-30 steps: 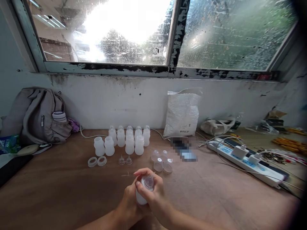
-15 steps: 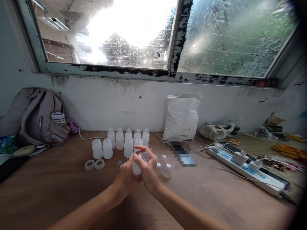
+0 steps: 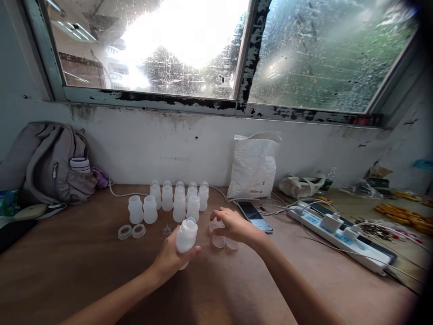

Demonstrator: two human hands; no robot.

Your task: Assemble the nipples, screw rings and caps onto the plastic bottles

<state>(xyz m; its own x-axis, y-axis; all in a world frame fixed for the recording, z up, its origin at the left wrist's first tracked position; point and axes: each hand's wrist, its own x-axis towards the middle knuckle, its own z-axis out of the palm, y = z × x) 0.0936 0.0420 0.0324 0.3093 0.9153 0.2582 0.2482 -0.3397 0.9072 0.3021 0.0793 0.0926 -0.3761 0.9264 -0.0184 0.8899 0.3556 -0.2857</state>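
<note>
Ten baby bottles [image 3: 135, 210] in all: nine standing, one in the left hand [image 3: 173, 255].

The nine split into five at the back and four in front, two of those four set off to one side; the loose parts come to two collar rings [image 3: 125, 237], one nipple [image 3: 166, 231] in plain view and what seem to be at least three clear domed covers [image 3: 218, 243], though the right hand [image 3: 232, 225] hides some of that group; beyond these there are one smartphone [image 3: 254, 216], one power strip [image 3: 364, 257] with two white charger plugs [image 3: 331, 222] in it, one backpack [image 3: 47, 155], one white padded mailing bag [image 3: 253, 167] and two window panes [image 3: 145, 45].
</note>
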